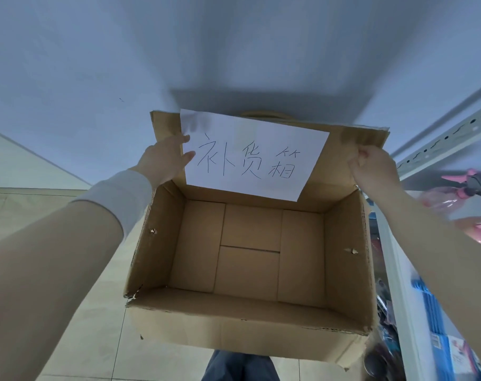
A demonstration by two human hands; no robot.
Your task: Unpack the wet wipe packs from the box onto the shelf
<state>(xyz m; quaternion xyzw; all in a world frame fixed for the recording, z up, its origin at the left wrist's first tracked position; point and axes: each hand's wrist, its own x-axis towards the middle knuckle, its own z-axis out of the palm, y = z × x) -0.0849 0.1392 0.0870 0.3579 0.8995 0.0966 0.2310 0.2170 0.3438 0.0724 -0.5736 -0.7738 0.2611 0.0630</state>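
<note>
A brown cardboard box (341,259) is held up in front of me with its opening facing me; its inside is bare, with no wet wipe packs in sight. A white paper sheet (261,138) with handwritten characters is stuck on the raised back flap. My left hand (165,158) grips the flap's left edge, thumb and fingers lying over the paper's edge. My right hand (374,167) pinches the flap's right corner with curled fingers. The white metal shelf (437,144) stands at the right.
Pink spray bottles (467,185) and blue packaged goods (431,312) sit on the shelf levels at right. A pale wall rises behind the box. Beige floor tiles lie below and to the left. My dark trouser legs (239,364) show under the box.
</note>
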